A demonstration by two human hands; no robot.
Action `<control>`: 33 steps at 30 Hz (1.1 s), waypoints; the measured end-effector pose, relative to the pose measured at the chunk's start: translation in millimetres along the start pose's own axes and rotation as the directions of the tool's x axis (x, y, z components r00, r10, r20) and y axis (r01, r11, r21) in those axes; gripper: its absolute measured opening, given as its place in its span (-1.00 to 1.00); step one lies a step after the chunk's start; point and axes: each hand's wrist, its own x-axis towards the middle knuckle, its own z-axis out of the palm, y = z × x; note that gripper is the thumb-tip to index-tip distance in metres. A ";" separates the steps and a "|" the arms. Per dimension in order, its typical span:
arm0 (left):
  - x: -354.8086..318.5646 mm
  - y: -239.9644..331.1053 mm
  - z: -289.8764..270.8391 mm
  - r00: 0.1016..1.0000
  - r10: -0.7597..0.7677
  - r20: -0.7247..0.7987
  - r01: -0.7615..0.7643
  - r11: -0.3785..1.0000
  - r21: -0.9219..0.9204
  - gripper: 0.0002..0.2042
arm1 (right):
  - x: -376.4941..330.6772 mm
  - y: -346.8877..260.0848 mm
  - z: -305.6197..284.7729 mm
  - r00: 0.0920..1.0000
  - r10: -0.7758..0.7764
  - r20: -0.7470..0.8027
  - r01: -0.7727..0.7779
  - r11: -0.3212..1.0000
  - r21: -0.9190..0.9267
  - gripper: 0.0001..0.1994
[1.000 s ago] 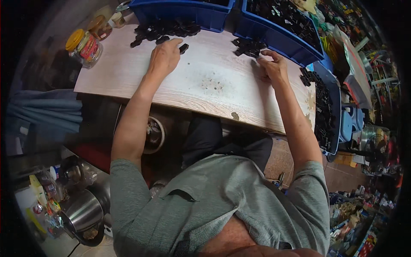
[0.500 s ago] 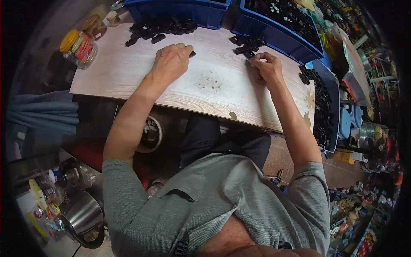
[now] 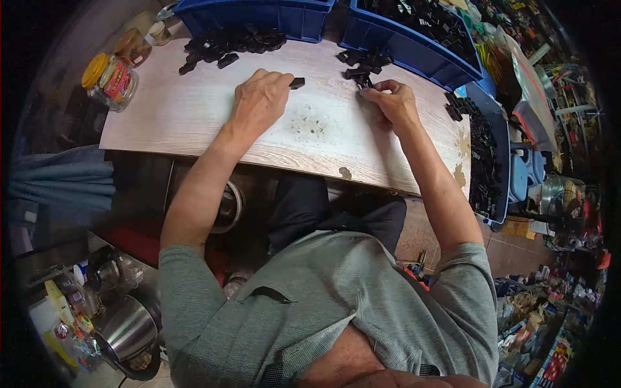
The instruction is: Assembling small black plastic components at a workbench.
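The left hand [image 3: 262, 97] has its fingers clamped on a small black piece [image 3: 297, 83], blocky and dark, its end poking out past the fingertips above the middle of the desk [image 3: 181, 123]. The right hand [image 3: 391, 103] has thumb and forefinger at a black part [image 3: 364, 83] on the near side of the right pile [image 3: 369, 62]; I can't quite tell whether they are pinched tight. Compared with a second ago, the left hand is farther from the left pile [image 3: 229, 46] and nearer the desk's middle. Both piles lie along the far edge, before two blue crates [image 3: 304, 24] [image 3: 401, 48]. A jar [image 3: 115, 84] stands by the left edge. Room to move lies between the hands and toward the near edge.
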 end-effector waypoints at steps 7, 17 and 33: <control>6.9 35.4 13.2 0.986 -0.167 -0.017 0.161 0.970 -0.183 -0.80 | -26.5 0.4 2.4 0.971 -0.074 0.229 0.055 0.995 0.086 -0.73; 33.5 69.8 43.1 0.997 -0.077 -0.028 0.067 0.958 -0.279 -0.77 | -9.8 5.0 6.3 0.964 -0.196 0.178 0.157 0.965 0.210 -0.66; 46.5 67.8 58.4 0.982 0.187 0.009 -0.170 0.911 -0.375 -0.72 | -1.7 11.2 2.5 0.958 -0.184 0.219 0.175 0.983 0.061 -0.66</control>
